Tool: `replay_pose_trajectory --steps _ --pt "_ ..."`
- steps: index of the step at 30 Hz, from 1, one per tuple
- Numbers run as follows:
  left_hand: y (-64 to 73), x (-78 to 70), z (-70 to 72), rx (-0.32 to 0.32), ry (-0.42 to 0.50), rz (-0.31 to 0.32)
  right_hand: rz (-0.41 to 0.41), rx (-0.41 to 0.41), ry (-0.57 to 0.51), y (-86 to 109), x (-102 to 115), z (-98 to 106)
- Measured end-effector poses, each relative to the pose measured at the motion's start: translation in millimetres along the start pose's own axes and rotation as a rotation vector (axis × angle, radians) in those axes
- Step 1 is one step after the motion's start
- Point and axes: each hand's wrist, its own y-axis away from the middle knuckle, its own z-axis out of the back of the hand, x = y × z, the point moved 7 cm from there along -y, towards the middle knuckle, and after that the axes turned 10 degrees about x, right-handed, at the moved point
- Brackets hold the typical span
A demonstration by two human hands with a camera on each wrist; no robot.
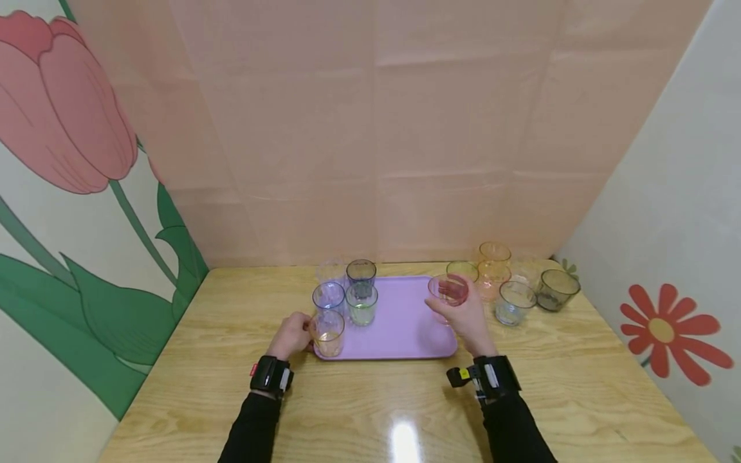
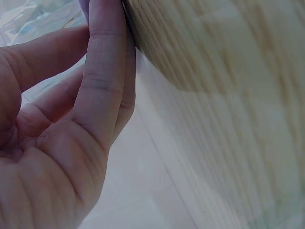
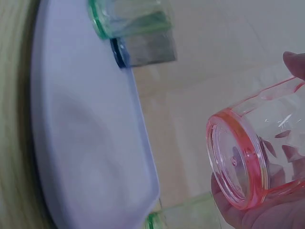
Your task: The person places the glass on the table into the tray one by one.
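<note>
My right hand (image 1: 467, 316) holds a pink glass (image 1: 441, 294) above the right part of a lilac tray (image 1: 399, 331). In the right wrist view the base of the pink glass (image 3: 248, 157) shows, with fingers round its side. My left hand (image 1: 294, 334) is at the tray's front left corner, beside an amber glass (image 1: 328, 341). The left wrist view shows its thumb and fingers pinching a lilac edge (image 2: 84, 6). A blue glass (image 1: 329, 297), a green glass (image 1: 362, 307) and a dark grey glass (image 1: 361, 273) stand on the tray's left side.
Right of the tray stand a yellow-green glass (image 1: 461, 270), amber and orange glasses (image 1: 494, 263), a clear glass (image 1: 513, 307) and a smoky glass (image 1: 557, 290). A faint colourless glass (image 1: 330, 270) is behind the blue one. A pinkish sheet (image 1: 370, 161) hangs behind the wooden table (image 1: 347, 411).
</note>
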Motion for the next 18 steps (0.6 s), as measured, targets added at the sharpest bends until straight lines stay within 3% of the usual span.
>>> replay_pose_trajectory --steps 12,18 --pt "-1.4 2.6 -1.7 0.026 0.028 0.044 -0.004 0.058 0.028 0.2 -1 -32" --pt "-1.4 2.9 -0.2 0.016 0.023 0.027 -0.031 0.118 0.068 2.7 0 -48"
